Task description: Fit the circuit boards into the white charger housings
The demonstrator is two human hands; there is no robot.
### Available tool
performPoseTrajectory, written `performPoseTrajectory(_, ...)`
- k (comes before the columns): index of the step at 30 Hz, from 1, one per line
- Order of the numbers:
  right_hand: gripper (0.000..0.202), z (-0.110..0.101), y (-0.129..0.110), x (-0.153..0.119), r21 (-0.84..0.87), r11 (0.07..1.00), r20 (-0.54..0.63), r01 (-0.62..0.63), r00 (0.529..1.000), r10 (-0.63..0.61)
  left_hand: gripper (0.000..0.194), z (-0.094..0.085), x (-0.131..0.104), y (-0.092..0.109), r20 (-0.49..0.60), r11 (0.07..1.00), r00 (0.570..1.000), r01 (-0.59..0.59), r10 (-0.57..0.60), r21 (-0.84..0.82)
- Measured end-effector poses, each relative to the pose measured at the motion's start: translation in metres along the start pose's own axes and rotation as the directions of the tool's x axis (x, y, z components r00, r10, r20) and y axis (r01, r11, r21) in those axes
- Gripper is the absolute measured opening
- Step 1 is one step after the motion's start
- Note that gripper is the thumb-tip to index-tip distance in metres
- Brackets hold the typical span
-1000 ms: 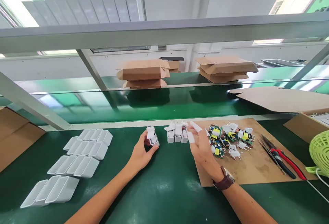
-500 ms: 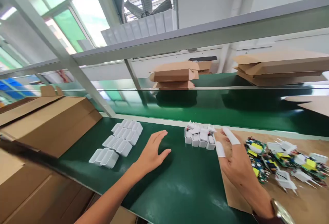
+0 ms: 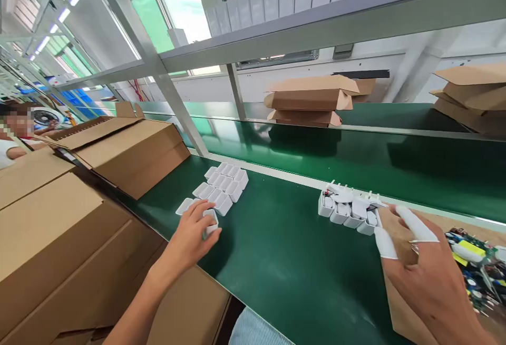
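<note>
My left hand (image 3: 193,234) curls its fingers and thumb around an open white plastic case (image 3: 211,222) at the near end of a group of similar white cases (image 3: 221,187). To the right, a row of white cases (image 3: 348,216) holds white plug parts and small wired pieces. Beside that row's right end is my right hand (image 3: 430,266), white covers on its thumb and index finger. Those two fingers stand apart; its other fingers are partly hidden. Under and beyond it lie circuit boards (image 3: 470,252) with yellow-wrapped parts, on brown paper (image 3: 399,292).
The green work surface (image 3: 276,260) runs under both hands. Large cardboard boxes (image 3: 130,150) stand at the left, with more cardboard (image 3: 47,250) below. A metal frame (image 3: 177,107) rises behind, before a green belt with folded cartons (image 3: 308,99). Another person (image 3: 16,134) is at far left.
My left hand has moved from over the bare surface to the nearest white case and closed around it. My right hand stays by the filled row. The view has turned left.
</note>
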State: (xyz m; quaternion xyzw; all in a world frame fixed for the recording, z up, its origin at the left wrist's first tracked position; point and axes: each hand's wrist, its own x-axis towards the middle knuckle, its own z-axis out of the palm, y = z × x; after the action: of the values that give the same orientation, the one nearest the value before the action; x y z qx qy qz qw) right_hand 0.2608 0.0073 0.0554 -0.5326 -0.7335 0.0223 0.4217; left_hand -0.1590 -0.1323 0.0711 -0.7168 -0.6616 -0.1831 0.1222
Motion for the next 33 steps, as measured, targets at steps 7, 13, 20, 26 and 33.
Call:
performPoseTrajectory(7,0.056,-0.034,0.01,0.013,-0.118,0.992,-0.028,0.044,0.998,-0.047,0.015,0.043,0.074,0.094,0.054,0.805,0.926,-0.296,0.375,-0.515)
performPoseTrajectory(13,0.048,-0.081,0.049,-0.01,-0.319,0.948,0.133,-0.006,0.99,0.051,0.018,0.117,0.114,0.118,-0.018,0.69,0.87,-0.403,0.493,-0.601)
performPoseTrajectory(20,0.037,-0.081,0.076,-0.046,-0.448,0.873,0.42,0.193,0.907,0.016,0.023,0.137,0.105,0.116,-0.018,0.671,0.914,-0.311,0.405,-0.673)
performPoseTrajectory(26,0.038,-0.075,0.072,-0.035,-0.463,0.854,0.437,0.236,0.899,-0.012,0.02,0.135,0.098,0.113,-0.026,0.665,0.93,-0.282,0.367,-0.691)
performPoseTrajectory(33,0.045,-0.072,0.004,-0.026,0.005,0.995,0.612,0.099,0.787,-0.081,0.016,0.133,0.096,0.115,-0.009,0.667,0.941,-0.247,0.339,-0.703)
